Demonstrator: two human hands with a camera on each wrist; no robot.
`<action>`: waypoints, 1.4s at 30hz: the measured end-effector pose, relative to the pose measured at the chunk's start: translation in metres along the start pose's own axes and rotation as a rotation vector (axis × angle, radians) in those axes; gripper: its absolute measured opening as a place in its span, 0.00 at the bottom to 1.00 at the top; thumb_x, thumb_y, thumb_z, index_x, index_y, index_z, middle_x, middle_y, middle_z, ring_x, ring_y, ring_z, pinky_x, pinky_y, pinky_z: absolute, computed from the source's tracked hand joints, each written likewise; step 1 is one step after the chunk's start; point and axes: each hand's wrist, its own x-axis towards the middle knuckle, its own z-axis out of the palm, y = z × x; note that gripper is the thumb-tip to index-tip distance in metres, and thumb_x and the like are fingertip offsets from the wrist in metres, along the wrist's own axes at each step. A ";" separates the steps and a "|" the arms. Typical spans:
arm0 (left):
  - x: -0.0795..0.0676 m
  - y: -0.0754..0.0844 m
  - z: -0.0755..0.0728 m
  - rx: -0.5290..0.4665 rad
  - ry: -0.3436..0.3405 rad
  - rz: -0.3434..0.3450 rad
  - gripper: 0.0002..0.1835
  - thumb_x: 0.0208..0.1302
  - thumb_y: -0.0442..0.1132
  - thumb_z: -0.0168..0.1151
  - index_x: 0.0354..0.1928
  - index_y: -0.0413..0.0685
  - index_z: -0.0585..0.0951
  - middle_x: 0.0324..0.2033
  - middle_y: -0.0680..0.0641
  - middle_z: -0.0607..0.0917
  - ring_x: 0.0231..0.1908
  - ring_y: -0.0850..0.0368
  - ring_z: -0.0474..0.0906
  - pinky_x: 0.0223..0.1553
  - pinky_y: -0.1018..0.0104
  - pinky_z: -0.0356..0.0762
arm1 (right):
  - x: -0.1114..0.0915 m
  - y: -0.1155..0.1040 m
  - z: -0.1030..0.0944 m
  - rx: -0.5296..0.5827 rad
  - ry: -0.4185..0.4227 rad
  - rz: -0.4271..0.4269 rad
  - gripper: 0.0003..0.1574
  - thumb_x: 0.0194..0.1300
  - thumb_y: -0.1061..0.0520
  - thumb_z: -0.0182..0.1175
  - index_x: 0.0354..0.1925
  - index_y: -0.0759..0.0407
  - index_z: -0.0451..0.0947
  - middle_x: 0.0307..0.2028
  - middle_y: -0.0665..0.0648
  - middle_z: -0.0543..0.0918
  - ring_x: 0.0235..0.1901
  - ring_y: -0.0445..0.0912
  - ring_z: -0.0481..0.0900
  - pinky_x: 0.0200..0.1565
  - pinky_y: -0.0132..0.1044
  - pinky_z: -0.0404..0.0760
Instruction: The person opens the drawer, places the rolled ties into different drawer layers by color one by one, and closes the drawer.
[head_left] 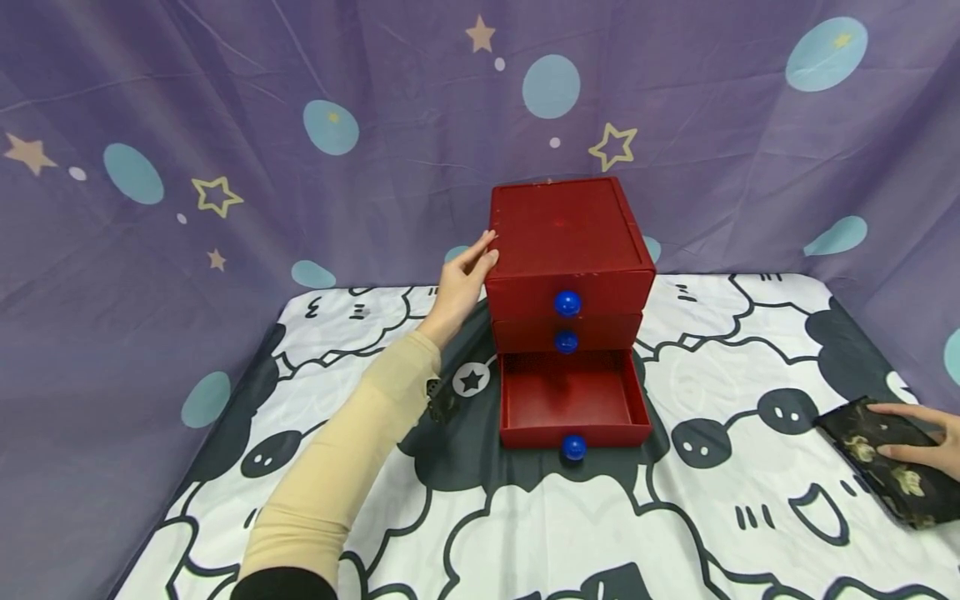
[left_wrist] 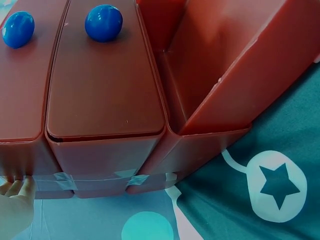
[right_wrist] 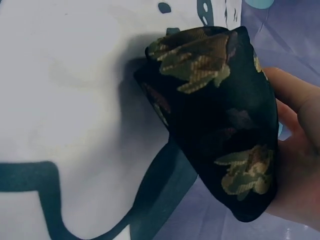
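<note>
A red three-drawer cabinet point(head_left: 562, 225) with round blue knobs stands in the middle of the table. Its bottom drawer point(head_left: 573, 396) is pulled out, showing its inner floor; the upper two are closed. My left hand point(head_left: 459, 287) rests against the cabinet's left side near the top, fingers extended; the left wrist view catches its fingertips point(left_wrist: 26, 187) on the side wall. Far to the right, my right hand point(head_left: 933, 442) grips a black pouch point(right_wrist: 225, 120) with gold and green flowers, thumb and fingers on opposite faces. In the head view the pouch is low over the tablecloth.
A white and dark grey tablecloth point(head_left: 720, 367) with cartoon faces covers the table. Behind it hangs a purple curtain point(head_left: 420, 83) with stars and blue dots. Clear tape strips point(left_wrist: 65, 181) run across the cabinet's side. The open drawer juts toward the front.
</note>
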 end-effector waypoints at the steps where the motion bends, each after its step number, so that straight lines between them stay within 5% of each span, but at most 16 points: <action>1: 0.000 0.000 0.000 -0.001 0.001 0.003 0.21 0.63 0.39 0.52 0.59 0.47 0.70 0.61 0.48 0.65 0.59 0.63 0.62 0.57 0.76 0.61 | 0.001 -0.002 -0.001 -0.025 0.005 0.007 0.55 0.43 0.62 0.67 0.36 0.05 0.44 0.37 0.77 0.71 0.11 0.34 0.61 0.12 0.29 0.65; 6: 0.000 0.000 0.000 0.005 0.002 0.000 0.21 0.63 0.39 0.52 0.59 0.47 0.69 0.61 0.48 0.65 0.60 0.63 0.61 0.57 0.76 0.60 | 0.006 -0.012 -0.003 -0.050 -0.010 -0.003 0.51 0.45 0.58 0.67 0.44 0.09 0.48 0.43 0.82 0.66 0.14 0.40 0.67 0.14 0.31 0.68; 9: 0.000 0.000 -0.001 0.003 0.000 -0.005 0.21 0.63 0.39 0.52 0.59 0.47 0.69 0.61 0.48 0.65 0.60 0.63 0.61 0.57 0.76 0.60 | 0.008 -0.022 -0.004 -0.048 -0.035 0.000 0.50 0.47 0.56 0.66 0.45 0.08 0.47 0.29 0.70 0.75 0.10 0.42 0.68 0.12 0.31 0.69; 13: 0.000 0.001 -0.001 0.006 0.003 -0.010 0.21 0.63 0.39 0.52 0.59 0.48 0.69 0.61 0.49 0.65 0.60 0.64 0.61 0.57 0.76 0.60 | 0.011 -0.036 -0.007 -0.099 -0.061 0.011 0.50 0.49 0.51 0.65 0.38 0.03 0.39 0.11 0.45 0.62 0.07 0.36 0.55 0.10 0.28 0.60; 20: 0.001 0.000 -0.001 0.009 0.008 -0.008 0.21 0.63 0.40 0.52 0.59 0.48 0.70 0.61 0.50 0.66 0.60 0.64 0.61 0.57 0.77 0.60 | 0.019 -0.060 -0.013 -0.126 -0.128 -0.001 0.46 0.51 0.46 0.64 0.36 0.02 0.39 0.10 0.46 0.55 0.09 0.37 0.54 0.12 0.28 0.60; 25: 0.001 0.001 0.000 0.008 0.006 -0.005 0.21 0.63 0.39 0.52 0.59 0.48 0.70 0.61 0.50 0.66 0.59 0.64 0.61 0.57 0.77 0.60 | 0.020 -0.072 -0.017 -0.014 -0.194 -0.024 0.43 0.54 0.50 0.62 0.43 0.05 0.47 0.12 0.49 0.71 0.08 0.38 0.64 0.13 0.30 0.68; 31: 0.001 0.000 -0.001 0.011 0.006 -0.007 0.21 0.63 0.39 0.52 0.59 0.48 0.70 0.61 0.49 0.66 0.60 0.63 0.61 0.57 0.76 0.59 | 0.025 -0.086 -0.018 -0.027 -0.177 -0.065 0.39 0.51 0.49 0.64 0.45 0.09 0.54 0.14 0.52 0.66 0.10 0.35 0.54 0.12 0.28 0.60; 36: 0.000 0.002 -0.001 0.011 -0.004 -0.022 0.21 0.63 0.40 0.52 0.59 0.49 0.69 0.61 0.50 0.65 0.60 0.64 0.61 0.57 0.77 0.60 | 0.029 -0.095 -0.015 0.006 -0.165 -0.118 0.36 0.51 0.51 0.65 0.53 0.23 0.62 0.35 0.68 0.73 0.11 0.34 0.52 0.10 0.29 0.60; 37: -0.001 0.004 -0.001 0.009 -0.008 -0.028 0.21 0.63 0.40 0.52 0.59 0.49 0.69 0.61 0.51 0.65 0.60 0.64 0.61 0.57 0.77 0.60 | 0.030 -0.097 -0.015 0.014 -0.167 -0.116 0.36 0.51 0.51 0.65 0.53 0.23 0.62 0.31 0.65 0.74 0.10 0.34 0.51 0.10 0.29 0.60; 39: -0.003 0.010 -0.001 0.000 -0.012 -0.038 0.21 0.63 0.38 0.52 0.59 0.47 0.69 0.61 0.51 0.65 0.60 0.62 0.61 0.57 0.76 0.60 | 0.031 -0.102 -0.014 0.035 -0.175 -0.131 0.35 0.51 0.52 0.64 0.56 0.31 0.65 0.38 0.69 0.72 0.11 0.34 0.52 0.10 0.29 0.60; 42: -0.008 0.021 -0.001 -0.005 -0.015 -0.048 0.21 0.63 0.37 0.51 0.59 0.44 0.68 0.61 0.50 0.65 0.60 0.60 0.61 0.58 0.75 0.59 | 0.034 -0.109 -0.013 0.066 -0.189 -0.146 0.33 0.51 0.53 0.65 0.55 0.34 0.67 0.28 0.61 0.74 0.12 0.33 0.52 0.11 0.30 0.60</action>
